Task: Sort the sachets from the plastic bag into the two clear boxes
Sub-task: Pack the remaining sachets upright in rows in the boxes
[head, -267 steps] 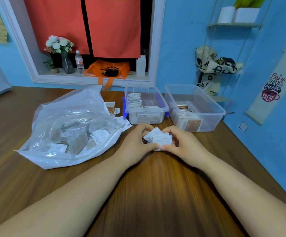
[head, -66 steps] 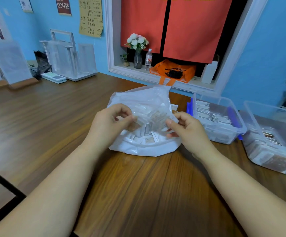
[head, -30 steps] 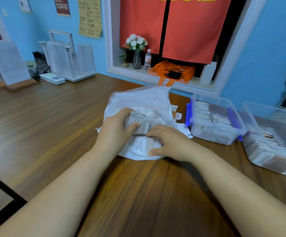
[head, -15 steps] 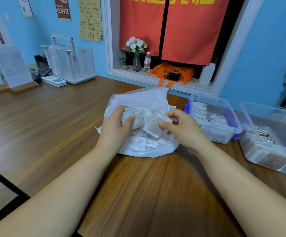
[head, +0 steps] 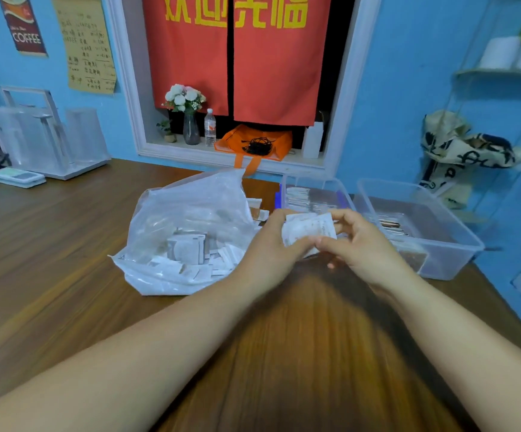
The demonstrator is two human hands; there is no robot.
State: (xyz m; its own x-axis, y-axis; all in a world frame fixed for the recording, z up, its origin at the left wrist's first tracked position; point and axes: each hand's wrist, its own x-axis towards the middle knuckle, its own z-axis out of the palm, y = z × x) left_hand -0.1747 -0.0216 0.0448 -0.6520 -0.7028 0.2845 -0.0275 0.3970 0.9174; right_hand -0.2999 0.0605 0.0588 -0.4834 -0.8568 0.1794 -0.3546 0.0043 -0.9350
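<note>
blue walls [head: 393,88], wooden table [head: 50,244], red curtain [head: 253,67]

This looked like a small coffee shop. A sign [head: 22,26] saying COFFEE hung on the blue wall at 10 o'clock, with a hand-written paper list [head: 88,48] beside it. At 12 o'clock a red curtain [head: 253,57] with big yellow letters hung in a white-framed window [head: 341,88], behind a long wooden table [head: 66,244].

White sachets [head: 309,230], clear plastic bag [head: 190,213], brown wood-grain table [head: 50,260], red curtain [head: 237,57] with yellow characters, blue wall [head: 408,88]
</note>
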